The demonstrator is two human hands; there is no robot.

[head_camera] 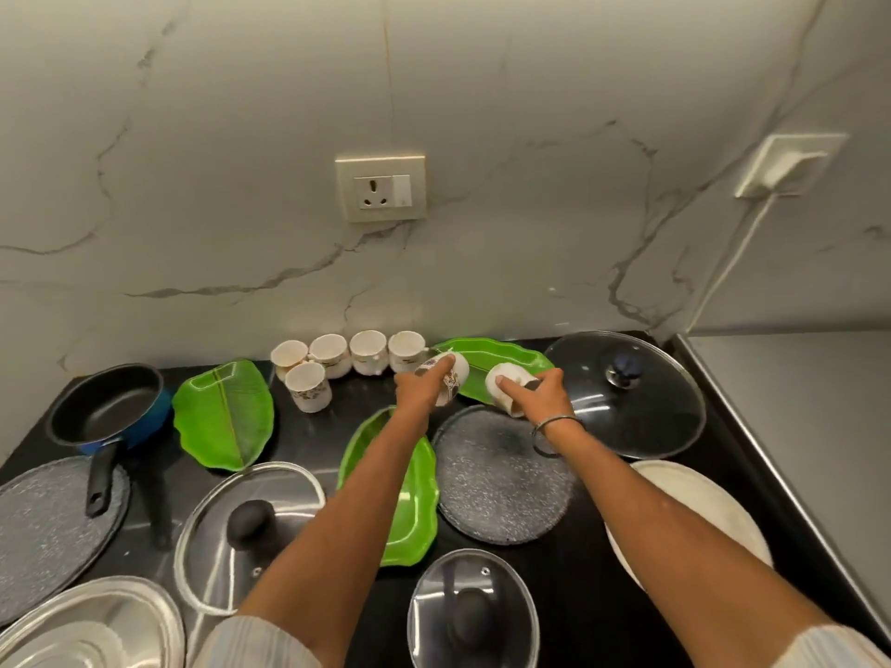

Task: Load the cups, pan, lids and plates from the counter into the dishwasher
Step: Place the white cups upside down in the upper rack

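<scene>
My left hand (pixel 420 389) grips a white patterned cup (pixel 455 378), tilted on its side above the far green leaf plate (pixel 501 355). My right hand (pixel 540 393) holds a second white cup (pixel 501 389) just beside it. Several more white cups (pixel 337 361) stand in a row by the wall. A dark pan (pixel 108 409) with a black handle sits at the left. Glass lids lie at the right (pixel 627 392), front left (pixel 248 527) and front middle (pixel 475 614). Green leaf plates (pixel 224 414) (pixel 410 499) and speckled grey plates (pixel 501 479) (pixel 43 527) cover the black counter (pixel 347 426).
A white plate (pixel 699 513) rests at the right counter edge and a steel lid (pixel 96 629) at the front left. The marble wall with a socket (pixel 381 188) rises behind the cups. A grey surface (pixel 810 407) adjoins the counter on the right.
</scene>
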